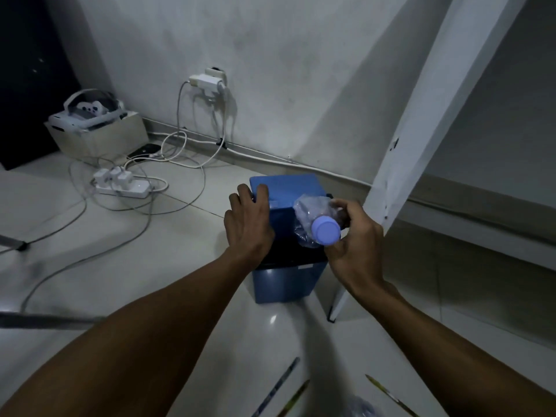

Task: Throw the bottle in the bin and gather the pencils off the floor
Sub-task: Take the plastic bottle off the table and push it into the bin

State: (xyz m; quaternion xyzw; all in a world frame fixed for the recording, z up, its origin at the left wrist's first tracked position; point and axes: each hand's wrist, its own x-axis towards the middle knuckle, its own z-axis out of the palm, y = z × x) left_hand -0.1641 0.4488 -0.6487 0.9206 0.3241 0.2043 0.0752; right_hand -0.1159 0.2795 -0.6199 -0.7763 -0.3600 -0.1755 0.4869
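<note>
A small blue bin stands on the tiled floor by a white table leg. Its blue lid is pushed back, and my left hand rests flat on the lid's near edge, holding it open. My right hand grips a crumpled clear plastic bottle with a pale purple cap, held over the bin's dark opening, cap toward me. Three pencils lie on the floor near the bottom edge: a dark one, a yellowish one and another yellowish one to the right.
A white slanted table leg rises just right of the bin. A power strip with tangled cables lies at left. A white box holding a headset sits by the wall. Another piece of clear plastic lies between the pencils.
</note>
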